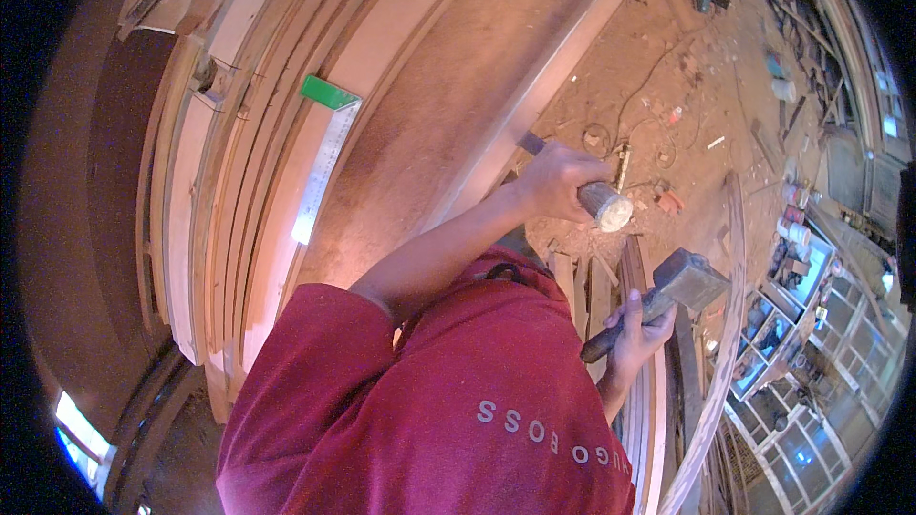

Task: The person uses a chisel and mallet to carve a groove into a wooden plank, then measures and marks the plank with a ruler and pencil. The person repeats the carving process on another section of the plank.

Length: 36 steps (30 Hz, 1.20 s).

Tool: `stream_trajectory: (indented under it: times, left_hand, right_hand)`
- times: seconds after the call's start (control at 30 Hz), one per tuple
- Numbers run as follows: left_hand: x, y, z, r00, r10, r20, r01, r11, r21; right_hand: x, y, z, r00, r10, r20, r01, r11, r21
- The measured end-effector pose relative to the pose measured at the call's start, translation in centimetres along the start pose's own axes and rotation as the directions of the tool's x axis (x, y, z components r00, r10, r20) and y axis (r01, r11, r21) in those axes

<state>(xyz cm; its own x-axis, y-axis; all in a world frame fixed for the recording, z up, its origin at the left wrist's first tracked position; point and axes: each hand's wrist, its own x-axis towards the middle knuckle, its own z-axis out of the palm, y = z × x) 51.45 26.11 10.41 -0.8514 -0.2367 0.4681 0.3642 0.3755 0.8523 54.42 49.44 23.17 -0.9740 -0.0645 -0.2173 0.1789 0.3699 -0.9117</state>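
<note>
My left hand (pixel 563 181) is wrapped round the wooden handle of a chisel (pixel 605 207). Its pale, worn butt end faces right, and the dark blade reaches up-left to the edge of a long plank (pixel 544 95). Whether the tip touches the wood I cannot tell. Lower right, my right hand (pixel 639 334) grips a mallet (pixel 691 280) by its handle, its dark block-shaped head raised to the right of the chisel's butt and apart from it. A try square (pixel 324 157) with a green stock and a marked steel blade lies on the boards at left.
Several long boards (pixel 258 133) run side by side at left. Wood debris and a cord (pixel 634 86) litter the earthen floor beyond. To my right stand timber strips (pixel 730 324), a cabinet-like frame with compartments (pixel 782 315), and a pale lattice frame (pixel 797 448).
</note>
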Motion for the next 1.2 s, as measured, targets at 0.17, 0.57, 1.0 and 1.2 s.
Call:
stream_trajectory:
  times: [0.17,0.57,1.0,1.2]
  left_hand:
    - [0.5,0.3,-0.8,0.998,-0.032,-0.048,0.028,0.996,-0.081]
    - [0.5,-0.3,-1.2,0.998,-0.007,-0.058,0.001,0.996,-0.093]
    - [0.1,-0.5,-1.6,0.998,0.005,-0.063,-0.013,0.992,-0.125]
    - [0.3,-0.1,-0.4,0.996,-0.052,-0.077,0.043,0.993,-0.111]
  right_hand:
    - [-0.5,-1.4,0.2,1.000,-0.021,0.015,0.022,0.997,-0.072]
    - [1.2,-6.0,2.9,0.826,-0.324,0.461,0.563,0.459,-0.687]
    - [1.7,-7.1,4.4,0.900,-0.232,0.369,0.422,0.672,-0.608]
    - [0.4,-5.2,3.9,0.881,-0.343,0.326,0.473,0.640,-0.606]
